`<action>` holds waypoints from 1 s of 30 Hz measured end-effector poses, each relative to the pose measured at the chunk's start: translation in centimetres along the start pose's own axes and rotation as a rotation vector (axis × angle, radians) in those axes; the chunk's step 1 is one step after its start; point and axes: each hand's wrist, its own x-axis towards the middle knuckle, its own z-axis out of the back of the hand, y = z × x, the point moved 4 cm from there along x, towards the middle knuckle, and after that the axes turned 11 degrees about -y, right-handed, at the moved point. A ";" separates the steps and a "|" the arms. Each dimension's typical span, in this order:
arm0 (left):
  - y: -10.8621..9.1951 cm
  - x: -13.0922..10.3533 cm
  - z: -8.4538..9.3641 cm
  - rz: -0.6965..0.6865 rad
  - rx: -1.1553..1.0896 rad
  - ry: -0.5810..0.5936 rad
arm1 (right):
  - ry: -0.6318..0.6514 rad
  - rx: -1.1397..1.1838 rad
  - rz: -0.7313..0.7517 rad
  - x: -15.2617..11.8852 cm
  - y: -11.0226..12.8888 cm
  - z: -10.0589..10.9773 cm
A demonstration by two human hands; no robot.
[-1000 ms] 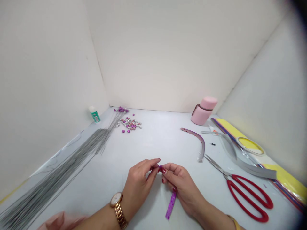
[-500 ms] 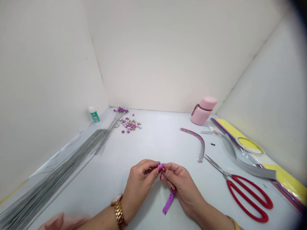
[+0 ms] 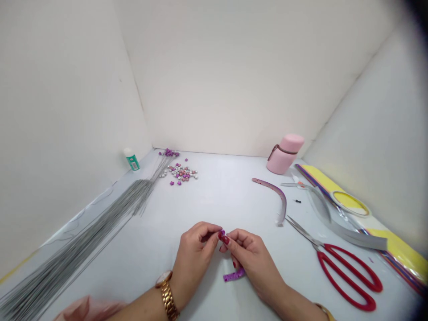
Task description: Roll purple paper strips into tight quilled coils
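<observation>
Purple strip [image 3: 234, 275]: over the table [image 3: 214, 196], tail poking out below the right hand [image 3: 256, 258] | Grip: it and the left hand [image 3: 197, 249] pinch the other end, probably to keep it steady | Scissors [image 3: 317, 244]: off to the right, maybe for easy reach

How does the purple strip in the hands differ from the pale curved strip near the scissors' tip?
The purple strip is vivid; the pale strip is muted pinkish grey. The purple strip is pinched in the fingers, partly hidden; the pale strip lies unheld on the table, its curve in view. Both are narrow.
</observation>
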 end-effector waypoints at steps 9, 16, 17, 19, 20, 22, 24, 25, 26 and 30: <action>-1.3 -0.4 0.2 -0.222 0.095 0.038 | 0.039 0.028 0.038 -0.2 -0.4 -0.2; 0.2 -0.1 -0.3 0.174 -0.086 0.011 | 0.045 0.013 0.063 -0.3 0.0 -0.2; 0.2 -0.1 -0.3 0.157 -0.082 0.004 | 0.044 0.014 0.070 -0.3 0.1 -0.2; 0.1 -0.1 -0.1 0.070 -0.043 -0.020 | 0.045 0.016 0.079 -0.3 0.2 -0.2; 0.0 -0.2 0.0 0.005 -0.012 -0.024 | 0.047 0.019 0.077 -0.4 0.2 -0.3; -0.5 -0.3 0.2 -0.161 0.051 -0.021 | 0.053 0.031 0.062 -0.4 0.1 -0.3; -0.9 -0.5 0.2 -0.328 0.106 -0.009 | 0.056 0.052 0.050 -0.4 0.0 -0.4; -1.1 -0.6 0.2 -0.395 0.131 -0.004 | 0.053 0.059 0.051 -0.4 0.0 -0.4; -1.2 -0.7 0.2 -0.446 0.156 0.000 | 0.049 0.063 0.056 -0.4 0.0 -0.4; -1.1 -1.0 0.0 -0.518 0.229 0.030 | 0.026 0.070 0.058 -0.2 -0.3 -0.2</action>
